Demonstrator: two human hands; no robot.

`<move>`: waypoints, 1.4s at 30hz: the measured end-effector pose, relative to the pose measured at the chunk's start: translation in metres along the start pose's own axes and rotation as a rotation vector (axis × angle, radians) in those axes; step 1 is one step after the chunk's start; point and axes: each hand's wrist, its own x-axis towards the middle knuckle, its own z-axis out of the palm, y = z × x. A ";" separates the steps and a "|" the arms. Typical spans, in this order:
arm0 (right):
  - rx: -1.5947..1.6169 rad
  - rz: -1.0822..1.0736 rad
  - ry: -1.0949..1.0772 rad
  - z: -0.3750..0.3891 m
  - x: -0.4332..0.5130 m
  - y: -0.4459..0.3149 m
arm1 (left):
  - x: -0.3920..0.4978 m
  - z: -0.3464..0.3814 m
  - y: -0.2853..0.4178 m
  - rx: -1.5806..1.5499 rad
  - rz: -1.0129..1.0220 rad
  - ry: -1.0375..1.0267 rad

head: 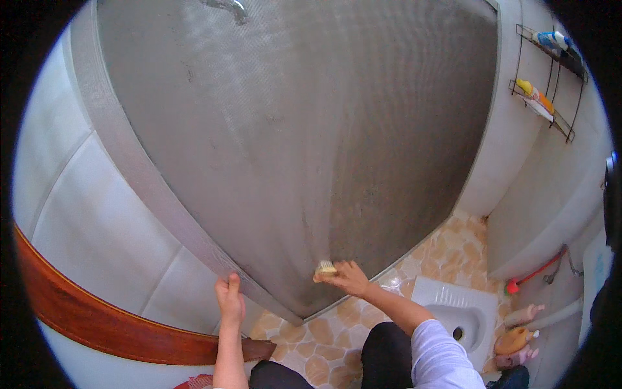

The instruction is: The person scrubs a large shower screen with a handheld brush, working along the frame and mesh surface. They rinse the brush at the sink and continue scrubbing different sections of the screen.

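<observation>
A large window screen of grey mesh in a pale frame leans in front of me, one corner low at the tiled floor. My left hand grips the frame's left edge near that corner, thumb up. In my right hand is a small scrubbing brush with light bristles, held at the lower part of the mesh. The fingers partly hide the brush. Darker and lighter streaks run down the mesh above it.
A squat toilet is set in the stone-patterned floor at right. Several bottles stand beyond it, with a red-handled tool nearby. A wire rack holds bottles on the wall. Behind the screen shows a metal faucet.
</observation>
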 end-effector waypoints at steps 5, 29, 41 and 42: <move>0.384 0.304 -0.190 -0.024 -0.012 -0.019 | -0.007 0.013 0.009 0.031 -0.005 0.052; 0.576 -0.164 0.377 -0.025 0.126 -0.122 | -0.002 -0.044 -0.007 0.204 -0.178 -0.088; -0.094 1.031 1.039 -0.043 0.068 0.076 | -0.002 -0.004 -0.002 0.059 0.010 0.022; 0.033 1.141 1.076 -0.042 0.070 0.075 | -0.002 0.001 -0.002 0.050 0.009 0.031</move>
